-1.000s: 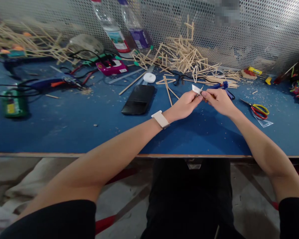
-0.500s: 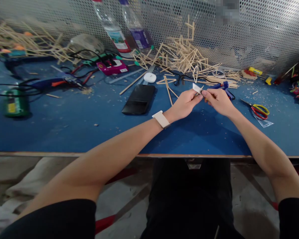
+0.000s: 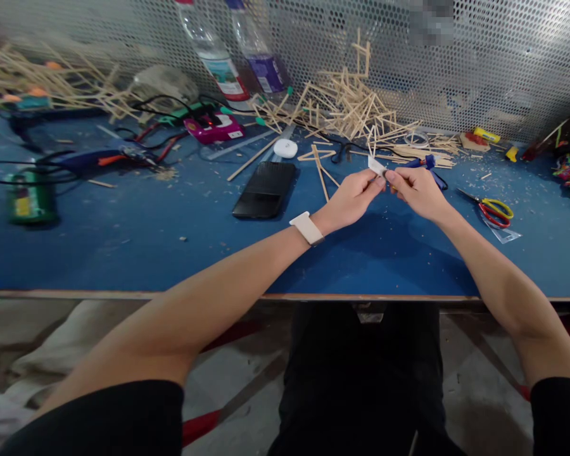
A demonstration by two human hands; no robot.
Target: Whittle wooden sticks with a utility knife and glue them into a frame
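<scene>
My left hand (image 3: pixel 356 195), with a pale watch band on its wrist, is closed in a pinch on a small white sheet-like piece (image 3: pixel 375 166) that sticks up beyond the fingertips. Right beside it, my right hand (image 3: pixel 418 190) has its thumb and fingers closed at the same piece. A small dark spot shows between the two sets of fingertips, and what the right fingers hold is mostly hidden. Both hands are raised over the blue table (image 3: pixel 209 253). Behind the right hand lies a blue glue gun (image 3: pixel 427 163), partly covered.
Scissors (image 3: pixel 496 209) lie on a clear set square (image 3: pixel 506 235) at right. A black phone (image 3: pixel 265 190) and white case (image 3: pixel 285 149) sit left of the hands. Thin wooden sticks (image 3: pixel 351 104) pile up at the back, near two bottles (image 3: pixel 225 76) and a magenta power strip (image 3: pixel 213 130).
The white piece has turned slightly between my fingers and shows a different, bent outline. Both hands stay almost in the same place.
</scene>
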